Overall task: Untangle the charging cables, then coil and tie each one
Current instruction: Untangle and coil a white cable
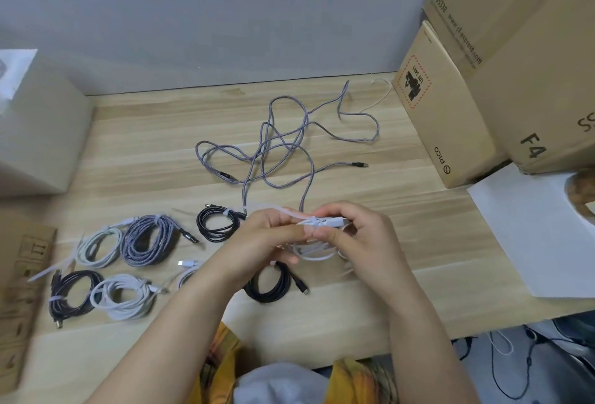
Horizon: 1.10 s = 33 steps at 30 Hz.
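Observation:
Above the table's near middle I hold a coiled white cable (317,254) between both hands. My left hand (257,242) pinches a white tie strap (283,212) wrapped round the coil. My right hand (360,236) grips the coil and its plug end. A loose grey braided cable (286,146) lies tangled on the wooden table (145,146) beyond my hands. Several coiled, tied cables lie at the left: a black coil (219,223), a grey braided coil (148,239), a pale coil (99,247), a black coil (72,294), a white coil (124,295). Another black coil (270,284) lies under my left wrist.
Cardboard boxes (483,65) stand stacked at the back right, with a white sheet (531,236) in front of them. A pale box (38,133) stands at the left and a flat cardboard piece (22,291) lies at the near left edge. A thin white tie (380,94) lies by the boxes.

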{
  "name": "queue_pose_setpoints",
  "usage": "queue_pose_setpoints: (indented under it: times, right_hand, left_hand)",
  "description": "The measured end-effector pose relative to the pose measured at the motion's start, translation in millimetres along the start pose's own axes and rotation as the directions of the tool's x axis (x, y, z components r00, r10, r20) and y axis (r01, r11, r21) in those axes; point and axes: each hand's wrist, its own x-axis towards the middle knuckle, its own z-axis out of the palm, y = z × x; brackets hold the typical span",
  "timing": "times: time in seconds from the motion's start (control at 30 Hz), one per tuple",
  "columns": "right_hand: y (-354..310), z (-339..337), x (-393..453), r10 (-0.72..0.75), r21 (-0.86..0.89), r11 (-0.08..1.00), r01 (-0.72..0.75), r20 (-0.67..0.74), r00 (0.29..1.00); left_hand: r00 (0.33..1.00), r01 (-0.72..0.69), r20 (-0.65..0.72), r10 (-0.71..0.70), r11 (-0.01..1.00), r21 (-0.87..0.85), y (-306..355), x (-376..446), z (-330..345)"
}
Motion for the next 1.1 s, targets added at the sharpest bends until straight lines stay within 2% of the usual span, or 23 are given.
queue_pose_setpoints:
  times: [0.07,0.13,0.17,0.23,0.3,0.37,0.43,0.5,0.6,0.63,0.73,0.8,0.87,0.93,0.97,1.03,1.1]
  right_hand:
    - [7.1,-3.4,5.2,0.033,0.001,0.999,-0.033,-0.036,0.999]
    - [12.7,-5.8,11.5,0.048,-0.003,0.999,-0.048,-0.061,0.997]
    - [17.4,-6.5,15.5,0.056,-0.003,0.998,-0.056,-0.062,0.997]
    - [22.2,-8.1,21.7,0.085,0.022,0.996,-0.083,-0.079,0.993]
    - [30.2,-11.2,30.6,0.141,0.091,0.987,-0.13,-0.13,0.981]
    - [37.6,-13.2,39.0,0.192,0.172,0.971,-0.163,-0.171,0.966]
    - [44.2,-12.3,46.0,0.235,0.208,0.958,-0.197,-0.18,0.955]
    - [51.7,-9.4,54.8,0.296,0.314,0.92,-0.236,-0.158,0.942]
    - [61.8,-6.9,63.6,0.415,0.612,0.734,-0.293,-0.062,0.908]
    - [65.5,-7.5,66.0,0.433,0.65,0.695,-0.308,-0.036,0.901]
    - [73.1,-8.3,71.8,0.462,0.664,0.67,-0.332,-0.023,0.887]
    - [77.0,-9.8,74.9,0.498,0.683,0.655,-0.322,-0.069,0.865]
    - [80.5,-12.2,78.9,0.514,0.649,0.692,-0.316,-0.135,0.847]
    - [80.8,-13.6,81.7,0.522,0.608,0.722,-0.33,-0.167,0.836]
    - [81.0,-12.8,83.6,0.522,0.582,0.736,-0.346,-0.162,0.838]
    - [80.8,-10.7,87.5,0.502,0.515,0.774,-0.367,-0.147,0.852]
    - [79.1,-7.6,90.3,0.48,0.443,0.81,-0.384,-0.124,0.868]
  left_hand:
    - [0.988,0.037,-0.15,-0.022,0.994,0.101,-0.9,9.3,3.6]
    - [0.939,0.055,-0.343,-0.004,0.989,0.14,-3.9,18.3,1.5]
    - [0.919,0.045,-0.394,0.027,0.984,0.173,-5.4,22.6,-0.3]
    - [0.919,0.012,-0.377,0.119,0.945,0.328,-6.8,28.0,-3.5]
    - [0.943,-0.017,-0.286,0.172,0.881,0.473,-6.6,37.3,-7.6]
    - [0.965,-0.046,-0.196,0.173,0.85,0.525,-7.1,47.3,-11.0]
    - [0.982,-0.039,-0.139,0.125,0.866,0.499,-8.0,57.7,-12.5]
    - [0.988,-0.034,-0.126,0.094,0.909,0.414,-8.8,70.9,-12.8]
    - [0.977,-0.021,-0.2,0.079,0.961,0.274,-11.2,85.5,-8.7]
    - [0.974,-0.013,-0.215,0.064,0.974,0.228,-12.7,89.4,-8.5]
    - [0.981,0.016,-0.191,0.031,0.97,0.242,-17.5,97.2,-16.6]
    - [0.965,0.042,-0.259,0.051,0.939,0.341,-25.4,101.2,-28.5]
    - [0.94,0.138,-0.333,0.076,0.807,0.574,-33.8,106.3,-40.3]
    - [0.956,0.25,-0.292,-0.029,0.598,0.762,-41.5,108.3,-40.0]
    - [0.96,0.267,-0.269,-0.077,0.54,0.798,-47.2,111.5,-39.1]
    - [0.954,0.281,-0.292,-0.068,0.541,0.792,-49.4,118.0,-39.0]
    - [0.936,0.259,-0.351,0.026,0.623,0.738,-40.3,120.4,-48.1]
